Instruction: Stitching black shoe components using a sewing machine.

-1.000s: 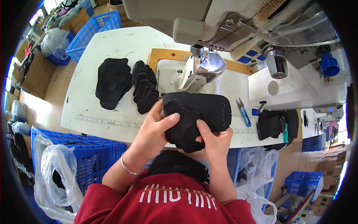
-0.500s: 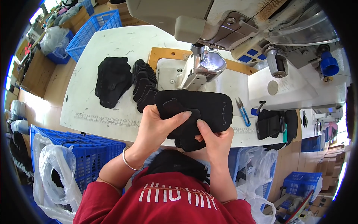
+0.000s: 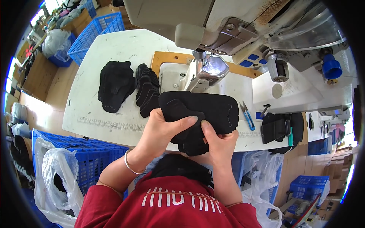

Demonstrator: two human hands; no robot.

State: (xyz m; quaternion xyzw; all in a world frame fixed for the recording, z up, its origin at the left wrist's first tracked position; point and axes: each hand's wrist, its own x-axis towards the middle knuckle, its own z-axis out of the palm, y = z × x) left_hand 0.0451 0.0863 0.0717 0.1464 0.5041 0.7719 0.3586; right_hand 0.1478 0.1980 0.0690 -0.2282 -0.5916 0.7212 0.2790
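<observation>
Both hands hold a black fabric panel point(image 3: 213, 104) up in front of the sewing machine point(image 3: 209, 72). A smaller black curved piece point(image 3: 178, 110) lies on top of it. My left hand point(image 3: 163, 131) pinches the left part, its thumb pressed on the small piece. My right hand point(image 3: 219, 140) grips the lower edge, with its thumb tip close beside the left thumb. Fingers of both hands are partly hidden behind the fabric. White marks run along the panel's right end. More black fabric point(image 3: 195, 147) hangs below the hands.
A fanned stack of black pieces point(image 3: 146, 89) and a flat black pile point(image 3: 115, 85) lie on the white table point(image 3: 99, 45). Blue-handled thread snips point(image 3: 249, 118) and a dark phone-like slab point(image 3: 273, 130) are to the right. Blue crates point(image 3: 95, 159) with plastic bags point(image 3: 61, 174) flank me.
The panel stays in both hands, and my thumbs keep pressing near the small piece's end. The view has shifted slightly; nothing has been let go.
</observation>
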